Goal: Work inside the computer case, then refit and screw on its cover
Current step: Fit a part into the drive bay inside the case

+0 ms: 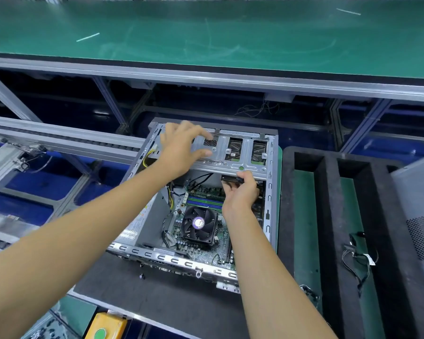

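Note:
An open grey computer case (269,192) lies on its side on a dark mat, its motherboard and black CPU fan (199,225) exposed. My left hand (181,148) hovers with fingers spread over the metal drive cage (230,165) at the case's far end. Just under that cage's edge, my right hand (240,194) pinches a small black connector (230,179). The grey perforated cover panel (419,216) leans at the right edge of view.
A black foam tray (328,216) with green slots stands right of the case and holds loose black cables (360,258). A green conveyor belt (206,33) runs across the back. A yellow box with a green button (105,326) sits at the near edge.

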The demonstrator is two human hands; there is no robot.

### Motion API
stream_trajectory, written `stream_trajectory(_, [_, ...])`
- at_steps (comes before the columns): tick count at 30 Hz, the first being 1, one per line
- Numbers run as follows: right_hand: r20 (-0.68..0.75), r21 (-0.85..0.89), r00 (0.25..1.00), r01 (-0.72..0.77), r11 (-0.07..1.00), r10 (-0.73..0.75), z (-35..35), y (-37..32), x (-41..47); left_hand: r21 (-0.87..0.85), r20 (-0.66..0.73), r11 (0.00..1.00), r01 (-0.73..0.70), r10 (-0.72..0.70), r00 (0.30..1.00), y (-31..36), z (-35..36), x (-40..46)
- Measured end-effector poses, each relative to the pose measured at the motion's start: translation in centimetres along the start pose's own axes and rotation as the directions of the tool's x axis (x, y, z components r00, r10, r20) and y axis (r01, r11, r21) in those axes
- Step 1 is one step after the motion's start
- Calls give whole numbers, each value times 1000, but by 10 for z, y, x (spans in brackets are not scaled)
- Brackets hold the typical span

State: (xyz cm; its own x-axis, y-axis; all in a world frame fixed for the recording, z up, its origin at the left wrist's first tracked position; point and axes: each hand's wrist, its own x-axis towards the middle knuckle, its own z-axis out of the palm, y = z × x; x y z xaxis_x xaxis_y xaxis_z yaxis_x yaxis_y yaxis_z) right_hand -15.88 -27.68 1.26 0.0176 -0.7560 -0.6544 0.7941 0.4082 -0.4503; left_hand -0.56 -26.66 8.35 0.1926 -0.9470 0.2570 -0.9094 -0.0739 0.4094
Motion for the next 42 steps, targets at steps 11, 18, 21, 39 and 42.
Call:
stream_trajectory(11, [-38,-42,999,15,999,-17,0,0,-1,-305,-68,471,828,-878,474,31,37,-32])
stream_trajectory(18, [-57,-119,998,12,993,-19,2,-2,-11,-279,-29,328,902,-942,333,56,40,-9])
stream_trajectory(21, [-52,-114,998,13,993,-19,3,-5,-16,-221,-42,294,930,-956,292,66,34,-4])
stream_trajectory(39, [-62,-89,998,-6,996,1,0,-2,-5,-809,-16,346,475,-821,571,34,17,7])
stream_trajectory(42, [-60,-90,998,0,996,-5,1,-1,-6,-798,-49,485,358,-643,764,26,15,-4])
